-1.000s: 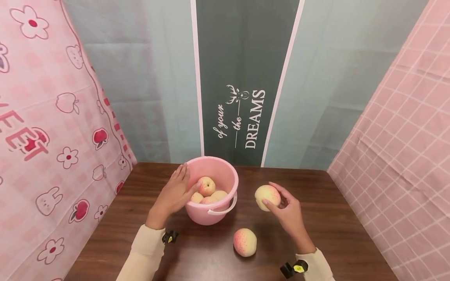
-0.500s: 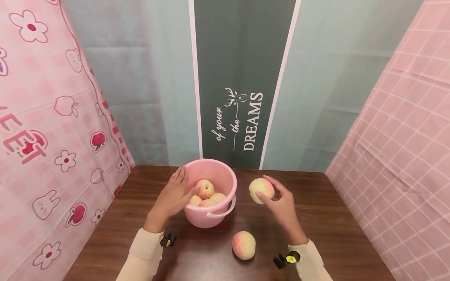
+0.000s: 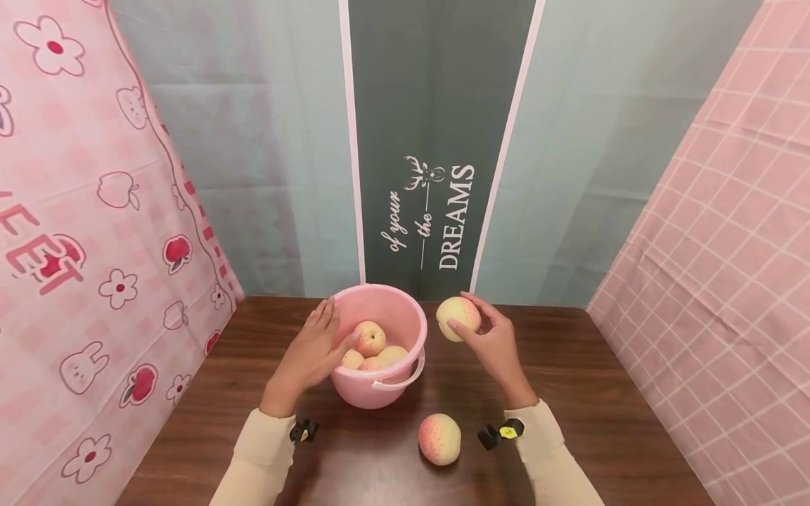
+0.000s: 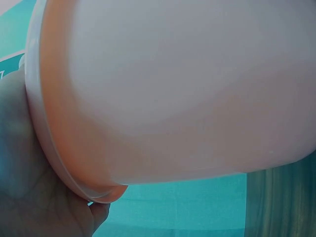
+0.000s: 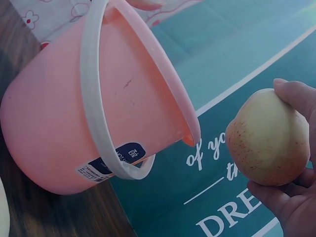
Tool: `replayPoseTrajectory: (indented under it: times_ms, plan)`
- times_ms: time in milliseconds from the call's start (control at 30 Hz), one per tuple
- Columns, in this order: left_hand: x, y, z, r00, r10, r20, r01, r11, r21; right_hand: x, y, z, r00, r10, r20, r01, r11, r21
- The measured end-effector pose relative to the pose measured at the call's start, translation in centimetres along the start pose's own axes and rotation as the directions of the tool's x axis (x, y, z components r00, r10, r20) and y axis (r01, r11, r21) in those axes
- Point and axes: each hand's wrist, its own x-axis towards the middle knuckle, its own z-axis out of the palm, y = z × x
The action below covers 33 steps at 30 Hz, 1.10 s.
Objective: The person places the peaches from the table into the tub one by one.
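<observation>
In the head view a pink bucket (image 3: 363,393) stands upright on the table with several peaches (image 3: 370,339) inside. My left hand (image 3: 310,351) rests on the bucket's left rim, fingers straight and thumb over the rim; the left wrist view shows the palm beside that rim (image 4: 37,98). To the right of the bucket, my right hand (image 3: 496,341) holds a yellow and red peach (image 3: 458,318) above the table, between thumb and fingers. The right wrist view shows that peach (image 5: 269,138) apart from the bucket (image 5: 49,108).
Another peach (image 3: 439,439) lies on the brown wooden table (image 3: 569,422), in front of the bucket and to its right. The bucket's white handle (image 3: 401,383) hangs down on the near right side. Printed cloths (image 3: 443,105) stand behind and at both sides.
My right hand has carried its peach left and farther away, toward the back of the table and nearer the bucket. The left hand has stayed on the rim.
</observation>
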Motion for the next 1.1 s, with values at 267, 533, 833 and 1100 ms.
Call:
replayPoseTrajectory:
  times_ms: [267,533,833,1100]
  plan:
    - [0.1,0.0,0.0,1.000,0.004,0.002,-0.004,1.000,0.012,1.0,0.0,0.8,1.000,-0.016,0.018,0.016,1.000,0.014]
    - [0.1,0.1,0.1,1.000,0.001,0.003,-0.001,1.000,0.008,1.9,-0.1,1.9,0.998,-0.025,0.052,0.023,0.999,0.027]
    - [0.1,0.1,-0.1,1.000,-0.007,0.011,0.007,1.000,0.015,3.4,2.9,3.8,0.997,-0.063,0.043,0.059,0.995,0.078]
    - [0.0,0.2,-0.3,0.999,-0.020,0.028,0.020,1.000,0.004,3.7,2.7,5.5,0.996,-0.070,0.060,0.063,0.992,0.105]
